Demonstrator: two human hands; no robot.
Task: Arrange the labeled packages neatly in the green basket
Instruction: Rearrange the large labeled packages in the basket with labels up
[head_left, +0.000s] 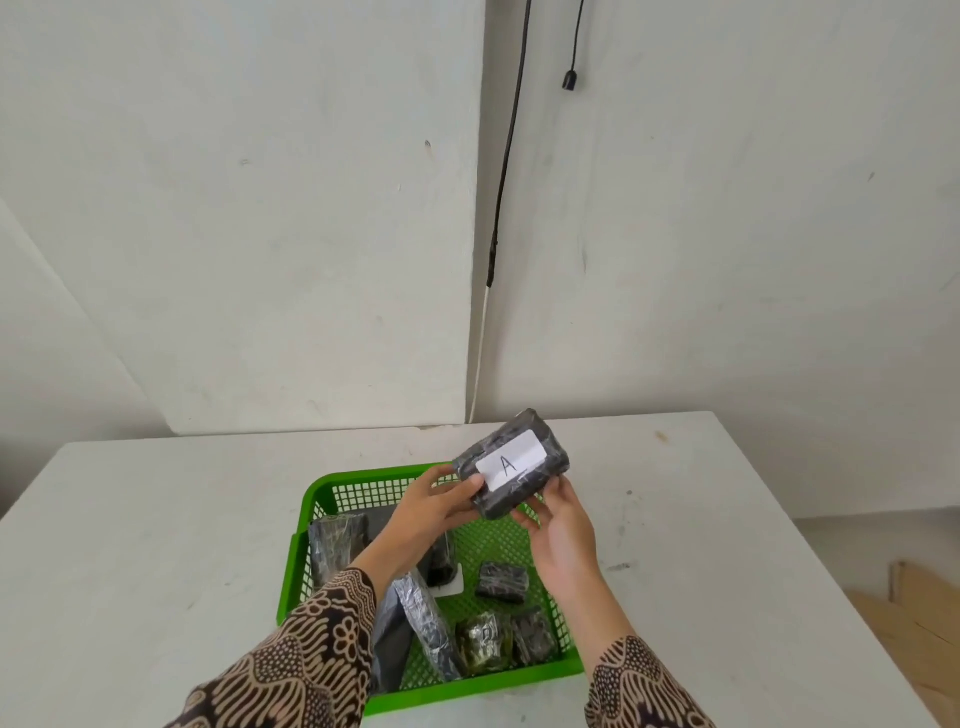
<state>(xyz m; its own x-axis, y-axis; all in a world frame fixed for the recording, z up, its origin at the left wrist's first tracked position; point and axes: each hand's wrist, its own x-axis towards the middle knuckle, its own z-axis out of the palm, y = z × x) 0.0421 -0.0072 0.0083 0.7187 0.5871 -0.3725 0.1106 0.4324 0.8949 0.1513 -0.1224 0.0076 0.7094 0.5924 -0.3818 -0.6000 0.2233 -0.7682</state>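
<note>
Here both hands hold a package (511, 463) — label reads, seemingly, "A".

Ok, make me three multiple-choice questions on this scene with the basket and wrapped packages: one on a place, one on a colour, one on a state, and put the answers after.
1. Where is the black plastic-wrapped package with the white label?
A. Held above the basket
B. Flat on the table
C. On the floor

2. What colour is the plastic mesh basket?
A. Blue
B. Green
C. Red

3. How is the labelled package held?
A. By the left hand only
B. By neither hand
C. By both hands

Answers: 1 A, it sits raised over the basket's far side. 2 B, rim and mesh are bright green. 3 C, left hand and right hand each grip an end.
</note>
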